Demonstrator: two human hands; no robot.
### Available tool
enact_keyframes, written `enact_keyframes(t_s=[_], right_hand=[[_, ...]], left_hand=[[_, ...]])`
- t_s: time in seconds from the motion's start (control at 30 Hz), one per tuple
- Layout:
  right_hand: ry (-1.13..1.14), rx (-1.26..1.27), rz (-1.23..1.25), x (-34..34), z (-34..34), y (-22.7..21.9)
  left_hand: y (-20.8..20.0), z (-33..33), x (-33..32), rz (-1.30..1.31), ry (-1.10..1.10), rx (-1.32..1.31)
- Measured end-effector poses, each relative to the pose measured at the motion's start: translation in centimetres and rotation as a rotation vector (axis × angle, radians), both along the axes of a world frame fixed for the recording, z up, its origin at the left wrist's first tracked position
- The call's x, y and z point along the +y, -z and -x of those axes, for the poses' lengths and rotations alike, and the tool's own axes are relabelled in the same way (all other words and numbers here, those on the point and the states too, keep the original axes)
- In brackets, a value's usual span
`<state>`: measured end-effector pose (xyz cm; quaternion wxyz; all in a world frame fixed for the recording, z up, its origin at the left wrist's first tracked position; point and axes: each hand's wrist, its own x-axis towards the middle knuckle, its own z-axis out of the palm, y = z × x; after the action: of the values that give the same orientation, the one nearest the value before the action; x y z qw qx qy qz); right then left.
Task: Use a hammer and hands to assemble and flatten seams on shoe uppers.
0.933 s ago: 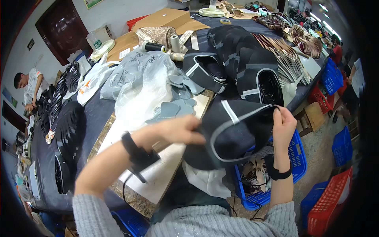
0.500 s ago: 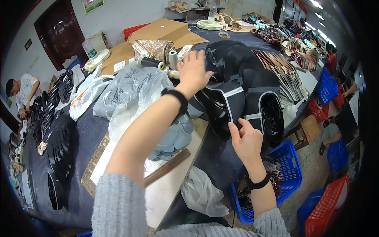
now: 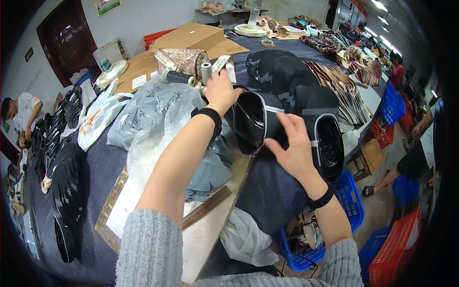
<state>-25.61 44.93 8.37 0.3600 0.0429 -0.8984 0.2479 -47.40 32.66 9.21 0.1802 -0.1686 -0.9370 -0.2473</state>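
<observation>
Two nested stacks of black curved pieces with pale edging, like shoe uppers, lie side by side on the dark-covered table. At the rim of the nearer left stack (image 3: 248, 117) is my left hand (image 3: 221, 93), its fingers stretched out and its thumb against or just beside the edge. My right hand (image 3: 295, 146) is spread along the other side of that stack, thumb and fingers apart; whether it touches is hard to tell. The second stack (image 3: 330, 143) lies to the right. Under my left forearm are grey cut pieces (image 3: 210, 174) and a clear plastic bag (image 3: 153, 115).
Thread spools (image 3: 179, 77) and a patterned bag (image 3: 179, 61) stand beyond my left hand. A wooden strip (image 3: 208, 206) lies on a white board (image 3: 201, 239). Below the table edge is a blue basket (image 3: 351, 201). One person (image 3: 24, 112) works at far left; others are at right.
The left stack has tilted and shifted, so its hollow opening faces me more. My left hand has come lower and nearer its rim; my right hand has moved up with its fingers spread wider.
</observation>
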Motion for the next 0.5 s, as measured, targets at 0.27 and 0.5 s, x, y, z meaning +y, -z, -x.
enact_keyframes(t_s=[0.27, 0.5], right_hand=[[0.154, 0.069, -0.255, 2.0, 2.4, 1.4], [-0.063, -0.373, -0.224, -0.5, 3.3, -0.8]], left_hand=[[-2.5, -3.2, -0.4, -0.038, 0.515, 0.324], [1.1, -1.5, -1.0, 0.777, 0.845, 0.32]])
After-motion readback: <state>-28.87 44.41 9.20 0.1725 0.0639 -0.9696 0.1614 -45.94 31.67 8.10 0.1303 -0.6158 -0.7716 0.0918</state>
